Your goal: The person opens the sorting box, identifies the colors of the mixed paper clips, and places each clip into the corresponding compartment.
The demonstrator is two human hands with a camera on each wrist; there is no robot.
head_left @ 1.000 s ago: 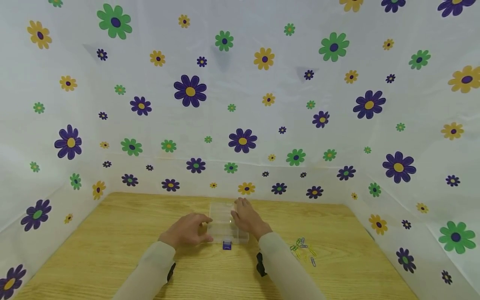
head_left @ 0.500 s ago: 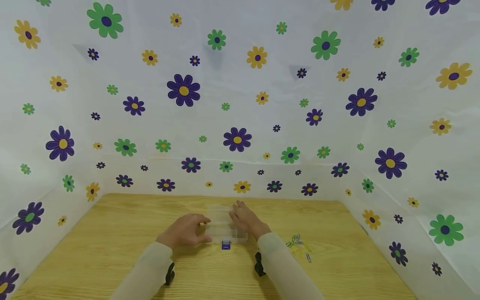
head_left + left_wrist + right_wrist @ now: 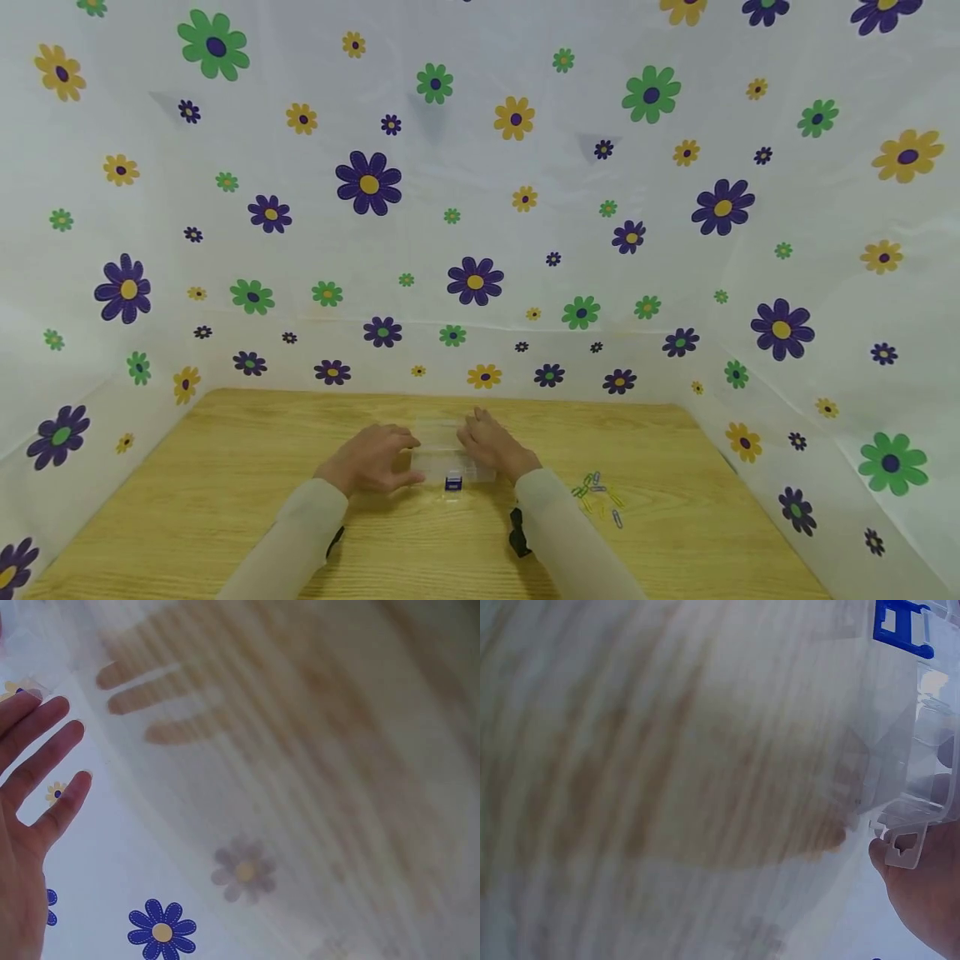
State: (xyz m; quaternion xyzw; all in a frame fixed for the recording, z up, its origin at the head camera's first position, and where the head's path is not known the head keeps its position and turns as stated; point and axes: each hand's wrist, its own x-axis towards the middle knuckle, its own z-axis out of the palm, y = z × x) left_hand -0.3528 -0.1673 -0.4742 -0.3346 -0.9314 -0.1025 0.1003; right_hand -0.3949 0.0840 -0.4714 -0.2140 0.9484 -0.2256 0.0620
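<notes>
A clear plastic compartment box (image 3: 438,462) lies on the table between the hands, with a blue latch (image 3: 453,482) at its near edge. My left hand (image 3: 371,458) is at the box's left side, thumb and index finger apart at its edge. In the left wrist view its fingers (image 3: 45,754) look straight and spread. My right hand (image 3: 498,442) holds the box's right side. The right wrist view shows the thumb beside a clear tab (image 3: 907,851), while other fingers show through the transparent wall.
Several coloured paper clips (image 3: 597,493) lie loose on the wood-grain table (image 3: 225,500), right of the right forearm. A white flower-print sheet (image 3: 420,242) encloses the table at the back and sides.
The blue latch at the box's near edge has tipped and looks shorter, with a reflection on the table below it. The right fingers have shifted slightly towards the near side. The left hand is almost still.
</notes>
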